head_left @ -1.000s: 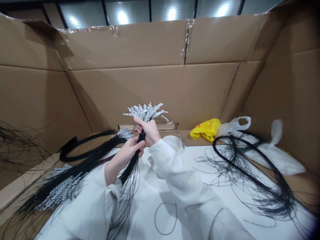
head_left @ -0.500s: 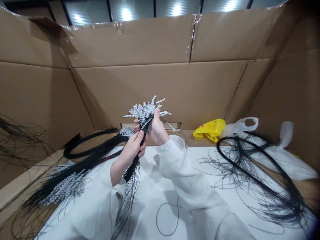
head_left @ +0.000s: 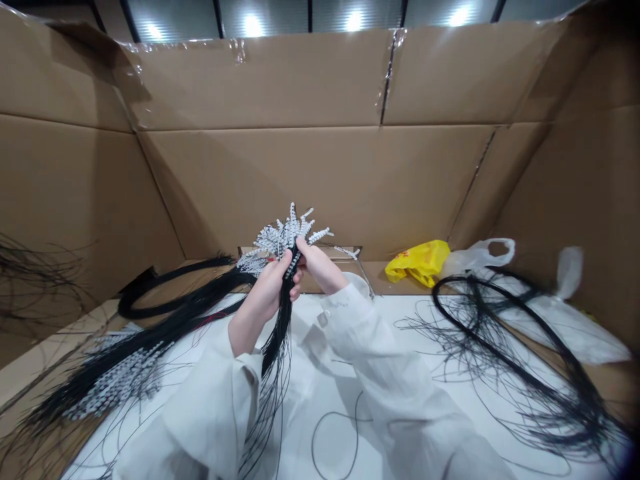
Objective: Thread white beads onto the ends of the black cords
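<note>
I hold a bundle of thin black cords [head_left: 280, 333] upright in front of me; each cord ends in a white beaded tip, and the tips fan out in a white cluster [head_left: 287, 233] above my hands. My left hand [head_left: 267, 290] is wrapped round the bundle just under the tips. My right hand [head_left: 317, 263] pinches the bundle near the top from the right side. The cords' loose ends hang down between my white sleeves to the white table surface [head_left: 400, 313].
A large heap of the same black cords with white tips [head_left: 125, 367] lies at the left. A looped tangle of bare black cords [head_left: 505, 347] lies at the right beside clear plastic bags [head_left: 565, 313] and a yellow bag [head_left: 417, 261]. Cardboard walls [head_left: 320, 180] enclose the table.
My hands shifted along the bundle: the left slid up under the tips, the right went from a full grasp to a pinch. The tips drew closer together.
</note>
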Available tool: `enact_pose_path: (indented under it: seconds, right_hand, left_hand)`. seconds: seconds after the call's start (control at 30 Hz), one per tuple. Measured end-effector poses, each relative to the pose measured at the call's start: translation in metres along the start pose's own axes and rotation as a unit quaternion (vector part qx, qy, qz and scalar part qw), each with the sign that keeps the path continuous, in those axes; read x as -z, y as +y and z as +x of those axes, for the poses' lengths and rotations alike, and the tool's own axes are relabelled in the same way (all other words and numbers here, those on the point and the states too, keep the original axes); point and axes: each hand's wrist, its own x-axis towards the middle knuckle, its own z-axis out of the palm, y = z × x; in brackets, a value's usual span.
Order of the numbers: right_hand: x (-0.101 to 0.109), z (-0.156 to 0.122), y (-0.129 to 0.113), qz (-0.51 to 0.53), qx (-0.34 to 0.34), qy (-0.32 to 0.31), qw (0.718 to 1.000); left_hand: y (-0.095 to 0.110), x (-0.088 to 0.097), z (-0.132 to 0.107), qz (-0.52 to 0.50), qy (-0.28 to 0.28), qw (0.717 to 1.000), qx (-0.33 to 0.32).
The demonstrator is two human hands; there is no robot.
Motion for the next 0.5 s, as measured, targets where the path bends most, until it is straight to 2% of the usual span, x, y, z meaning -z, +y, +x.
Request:
enact_pose_path:
  seconds: [0.1,0.27,0.4,0.5]
  right_hand:
    - [0.011,0.005,0.004,-0.027,0.016,0.007,0.999]
    - [0.021,0.004,0.006,-0.077,0.01,0.09,0.993]
    - [0.023,0.001,0.008,0.002,0.061,0.124,0.99]
    - [0.028,0.001,0.008,0.043,0.062,0.12,0.99]
  left_hand:
    - [-0.007,0.004,0.004,-0.021,0.032,0.999,0.002]
    - [-0.018,0.016,0.012,-0.031,0.079,0.996,-0.009]
    - [-0.021,0.025,0.017,-0.031,0.098,0.995,-0.018]
    - [-0.023,0.03,0.019,-0.031,0.113,0.993,-0.033]
